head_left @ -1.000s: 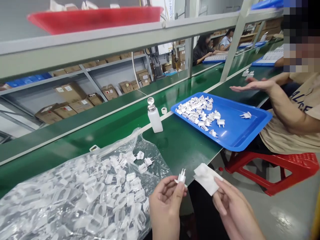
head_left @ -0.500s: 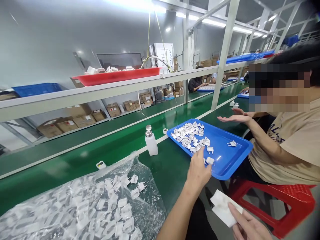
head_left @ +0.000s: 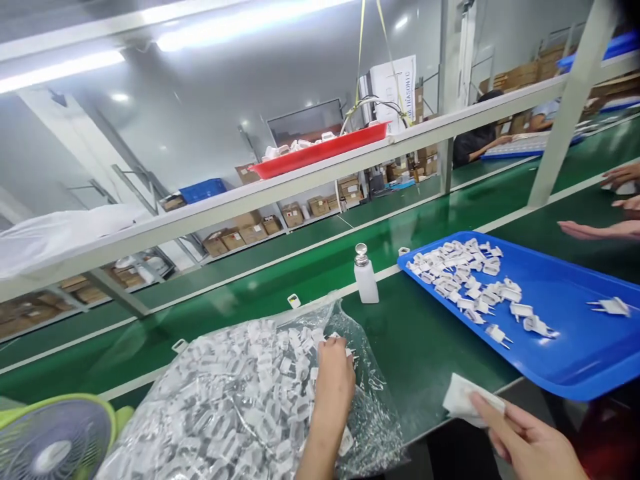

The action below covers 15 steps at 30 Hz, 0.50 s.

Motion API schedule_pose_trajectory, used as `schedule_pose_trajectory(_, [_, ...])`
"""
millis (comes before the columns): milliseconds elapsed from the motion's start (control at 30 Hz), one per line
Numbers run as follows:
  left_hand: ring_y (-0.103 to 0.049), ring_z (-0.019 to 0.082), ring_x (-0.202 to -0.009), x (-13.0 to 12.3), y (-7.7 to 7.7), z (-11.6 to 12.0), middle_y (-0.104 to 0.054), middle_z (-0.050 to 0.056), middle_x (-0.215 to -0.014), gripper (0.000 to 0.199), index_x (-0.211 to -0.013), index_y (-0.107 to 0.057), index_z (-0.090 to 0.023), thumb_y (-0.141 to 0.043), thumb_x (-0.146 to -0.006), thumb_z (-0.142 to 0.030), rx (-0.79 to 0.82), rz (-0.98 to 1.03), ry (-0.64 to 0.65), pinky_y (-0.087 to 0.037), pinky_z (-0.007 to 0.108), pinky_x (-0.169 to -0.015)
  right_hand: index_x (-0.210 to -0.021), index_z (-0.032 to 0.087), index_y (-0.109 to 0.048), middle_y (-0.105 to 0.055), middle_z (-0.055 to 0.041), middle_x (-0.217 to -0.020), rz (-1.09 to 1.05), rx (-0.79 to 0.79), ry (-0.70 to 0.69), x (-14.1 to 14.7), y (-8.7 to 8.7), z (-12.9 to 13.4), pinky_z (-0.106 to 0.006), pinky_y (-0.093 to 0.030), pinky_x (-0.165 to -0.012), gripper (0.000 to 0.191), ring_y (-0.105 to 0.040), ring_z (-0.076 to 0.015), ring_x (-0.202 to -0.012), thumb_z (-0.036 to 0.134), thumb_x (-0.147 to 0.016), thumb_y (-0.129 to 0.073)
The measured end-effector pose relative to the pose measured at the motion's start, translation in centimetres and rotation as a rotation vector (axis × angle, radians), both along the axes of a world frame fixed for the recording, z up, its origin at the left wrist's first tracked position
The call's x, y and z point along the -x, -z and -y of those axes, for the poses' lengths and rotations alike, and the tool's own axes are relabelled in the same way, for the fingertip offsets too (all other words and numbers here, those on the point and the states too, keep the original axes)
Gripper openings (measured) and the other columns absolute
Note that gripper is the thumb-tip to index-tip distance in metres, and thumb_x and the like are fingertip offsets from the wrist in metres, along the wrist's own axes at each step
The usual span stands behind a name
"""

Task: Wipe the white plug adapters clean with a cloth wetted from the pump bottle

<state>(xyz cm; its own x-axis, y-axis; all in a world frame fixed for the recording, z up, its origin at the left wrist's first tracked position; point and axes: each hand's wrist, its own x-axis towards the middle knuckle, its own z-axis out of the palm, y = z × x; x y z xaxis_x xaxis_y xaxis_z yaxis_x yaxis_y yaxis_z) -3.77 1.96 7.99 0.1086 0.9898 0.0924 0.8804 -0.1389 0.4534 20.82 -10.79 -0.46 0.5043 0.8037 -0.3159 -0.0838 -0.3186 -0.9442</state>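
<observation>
My left hand (head_left: pixel 336 367) reaches onto the clear plastic bag (head_left: pixel 373 393), its curled fingers at the white plug pieces (head_left: pixel 265 373) near the bag's right side; what they grip is too small to make out. Between the thumb and fingers of my right hand (head_left: pixel 520 433) is a folded white cloth (head_left: pixel 467 399), held over the bench's front edge. To the right, a blue tray (head_left: pixel 560 287) bears a cluster of white plugs (head_left: pixel 450 267) at its left and a lone plug (head_left: pixel 611 306) at its right.
A white bottle with a metal cap (head_left: pixel 367 280) stands behind the bag. A green fan (head_left: pixel 55 440) is at the lower left. Another person's open hand (head_left: pixel 595 230) is beyond the tray. A red tray (head_left: pixel 325 150) rests on the overhead shelf (head_left: pixel 425 137).
My left hand has moved left from the blue tray to the bag. My right hand still holds the cloth. The view has turned left, bringing the fan into sight.
</observation>
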Motion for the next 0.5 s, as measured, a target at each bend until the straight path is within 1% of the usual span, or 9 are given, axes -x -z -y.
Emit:
schedule_pose_trajectory(33, [-0.056,0.032,-0.113,0.6,0.2,-0.1,-0.064,0.02,-0.112,0.026,-0.105,-0.068,-0.008,-0.05,-0.087,-0.003,0.012,-0.019,-0.009,-0.041,0.041,-0.1,-0.061,0.021,-0.067,-0.058,0.0004,-0.053,-0.018,-0.012,-0.046,0.5,-0.5,-0.7,-0.028,-0.048,-0.055,0.049,-0.057,-0.0191,-0.058,0.068,-0.07,-0.075])
schedule_pose_trajectory(100, [-0.059,0.028,-0.102,1.1,0.6,-0.3,-0.065,0.015,-0.102,0.019,-0.093,-0.067,-0.012,-0.055,-0.084,-0.001,0.037,-0.04,-0.01,-0.043,0.036,-0.093,-0.08,0.021,-0.078,-0.074,-0.0036,-0.076,-0.082,-0.054,-0.13,1.3,-1.3,-1.9,-0.031,-0.055,-0.077,0.048,-0.069,-0.0273,-0.085,0.067,-0.066,-0.079])
schedule_pose_trajectory(133, [-0.06,0.026,-0.098,1.1,0.7,-0.4,-0.065,0.013,-0.098,0.019,-0.089,-0.066,-0.014,-0.055,-0.082,0.0,0.046,-0.044,-0.004,-0.043,0.034,-0.089,-0.087,0.021,-0.081,-0.078,-0.0047,-0.09,-0.11,-0.077,-0.161,1.6,-1.6,-2.3,-0.031,-0.054,-0.089,0.049,-0.069,-0.0304,-0.101,0.065,-0.064,-0.081])
schedule_pose_trajectory(167, [-0.06,0.024,-0.095,1.1,0.8,-0.5,-0.064,0.011,-0.097,0.02,-0.087,-0.065,-0.015,-0.054,-0.082,0.002,0.053,-0.045,0.005,-0.043,0.032,-0.087,-0.092,0.022,-0.082,-0.079,-0.0048,-0.102,-0.128,-0.096,-0.182,1.8,-1.8,-2.5,-0.03,-0.05,-0.097,0.05,-0.065,-0.0321,-0.114,0.063,-0.063,-0.083])
schedule_pose_trajectory(200, [-0.06,0.024,-0.095,1.0,0.8,-0.6,-0.063,0.011,-0.097,0.022,-0.086,-0.064,-0.015,-0.053,-0.081,0.003,0.056,-0.042,0.016,-0.042,0.031,-0.086,-0.095,0.022,-0.083,-0.078,-0.0046,-0.109,-0.135,-0.107,-0.199,2.0,-2.0,-2.6,-0.028,-0.048,-0.1,0.051,-0.063,-0.0327,-0.12,0.062,-0.063,-0.083])
schedule_pose_trajectory(267, [-0.059,0.024,-0.096,0.6,0.6,-0.7,-0.062,0.011,-0.1,0.024,-0.089,-0.062,-0.015,-0.052,-0.08,0.005,0.063,-0.031,0.035,-0.041,0.031,-0.086,-0.098,0.02,-0.083,-0.079,-0.005,-0.109,-0.153,-0.115,-0.22,2.0,-2.1,-2.5,-0.026,-0.049,-0.097,0.051,-0.064,-0.0318,-0.119,0.061,-0.067,-0.083])
schedule_pose_trajectory(367, [-0.058,0.025,-0.098,-0.7,0.1,-0.4,-0.06,0.013,-0.104,0.029,-0.098,-0.061,-0.014,-0.053,-0.078,0.005,0.081,0.011,0.077,-0.04,0.033,-0.086,-0.101,0.016,-0.083,-0.08,-0.007,-0.098,-0.294,-0.126,-0.211,1.8,-2.4,-2.0,-0.027,-0.053,-0.09,0.052,-0.069,-0.0284,-0.104,0.059,-0.072,-0.081])
schedule_pose_trajectory(433, [-0.059,0.025,-0.096,-2.3,0.1,0.4,-0.06,0.012,-0.103,0.032,-0.101,-0.06,-0.015,-0.055,-0.077,0.004,0.099,0.052,0.126,-0.041,0.033,-0.084,-0.102,0.015,-0.082,-0.08,-0.008,-0.096,-0.414,-0.128,-0.169,1.6,-2.5,-1.5,-0.029,-0.055,-0.087,0.051,-0.071,-0.0264,-0.097,0.058,-0.073,-0.081])
schedule_pose_trajectory(500, [-0.06,0.023,-0.091,-4.3,0.5,1.6,-0.062,0.009,-0.099,0.031,-0.1,-0.059,-0.018,-0.056,-0.077,0.003,0.126,0.098,0.188,-0.042,0.031,-0.08,-0.102,0.015,-0.082,-0.08,-0.0086,-0.098,-0.487,-0.126,-0.092,1.3,-2.6,-1.2,-0.03,-0.055,-0.085,0.051,-0.071,-0.0264,-0.097,0.056,-0.071,-0.084])
